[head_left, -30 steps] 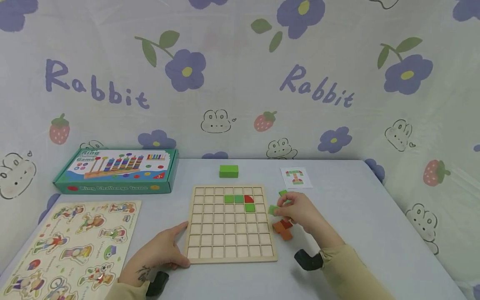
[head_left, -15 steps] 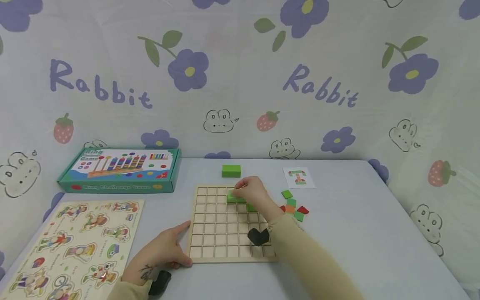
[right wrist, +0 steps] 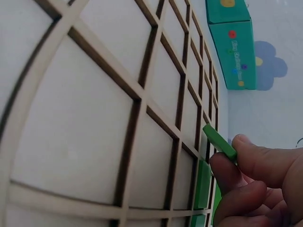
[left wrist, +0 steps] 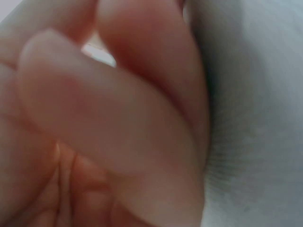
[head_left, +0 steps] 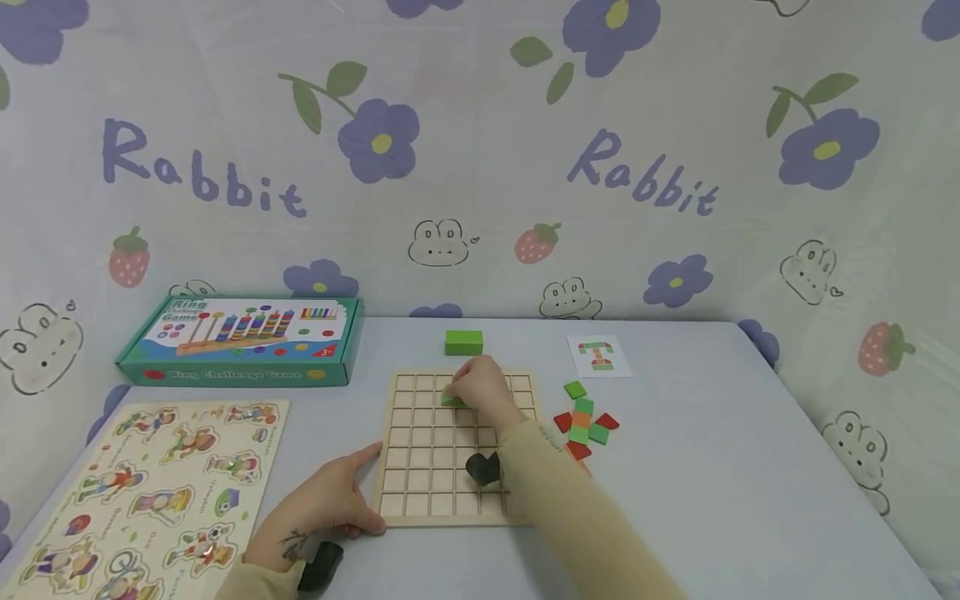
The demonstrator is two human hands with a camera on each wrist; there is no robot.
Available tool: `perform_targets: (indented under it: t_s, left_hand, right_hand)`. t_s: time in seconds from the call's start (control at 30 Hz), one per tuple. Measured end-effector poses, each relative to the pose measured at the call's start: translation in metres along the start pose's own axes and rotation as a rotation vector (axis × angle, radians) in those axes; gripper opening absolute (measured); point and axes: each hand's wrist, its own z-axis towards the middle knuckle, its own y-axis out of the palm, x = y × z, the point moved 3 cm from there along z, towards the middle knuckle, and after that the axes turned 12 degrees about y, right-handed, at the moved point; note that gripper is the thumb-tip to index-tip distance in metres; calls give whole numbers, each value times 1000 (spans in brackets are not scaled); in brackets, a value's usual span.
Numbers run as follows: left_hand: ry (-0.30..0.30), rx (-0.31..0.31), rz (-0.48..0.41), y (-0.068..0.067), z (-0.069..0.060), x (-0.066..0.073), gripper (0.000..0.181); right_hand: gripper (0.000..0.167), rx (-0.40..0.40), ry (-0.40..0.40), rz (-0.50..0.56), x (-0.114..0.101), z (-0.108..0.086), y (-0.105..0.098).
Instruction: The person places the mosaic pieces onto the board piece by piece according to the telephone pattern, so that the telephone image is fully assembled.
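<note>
A wooden grid board (head_left: 442, 458) lies on the table in the head view. My left hand (head_left: 324, 498) rests at its left side, with index finger and thumb spread and touching the edge. The left wrist view shows mostly blurred fingers (left wrist: 113, 113). Over the upper rows, my right hand (head_left: 483, 390) pinches a small green square tile (right wrist: 220, 143) between thumb and fingers. In the right wrist view this tile is tilted above a cell, close to a green tile (right wrist: 202, 184) set in the grid. The right hand and sleeve hide other tiles on the board.
Right of the board lie several loose red, green and orange tiles (head_left: 579, 434). Behind them is a pattern card (head_left: 598, 357). A green block (head_left: 463, 342) stands behind the board. At left are a game box (head_left: 240, 342) and a picture puzzle board (head_left: 150, 500).
My right hand has moved from the loose tiles to the board's upper rows with a green tile, then slightly further left. My left hand has stayed at the board's edge.
</note>
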Motion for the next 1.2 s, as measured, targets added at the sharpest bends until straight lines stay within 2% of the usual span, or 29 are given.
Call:
perform_targets:
  t_s: [0.3, 0.57, 0.83, 0.93, 1.07, 1.2]
  left_hand:
    - [16, -2, -8, 0, 0, 2, 108]
    - [18, 3, 7, -1, -1, 2, 108]
    - [24, 4, 2, -1, -1, 0, 108]
    - [28, 2, -2, 0, -1, 0, 109]
    - [36, -2, -4, 0, 0, -1, 109]
    - [43, -7, -4, 0, 1, -2, 109]
  right_hand:
    - [12, 49, 31, -93, -2, 1, 9]
    - [15, 106, 0, -237, -10, -2, 14]
    - [35, 145, -3, -331, -12, 0, 18]
    - [37, 162, -3, -367, -12, 1, 20]
    - [37, 173, -19, -392, -11, 2, 22]
    - [36, 154, -50, -343, -10, -2, 16]
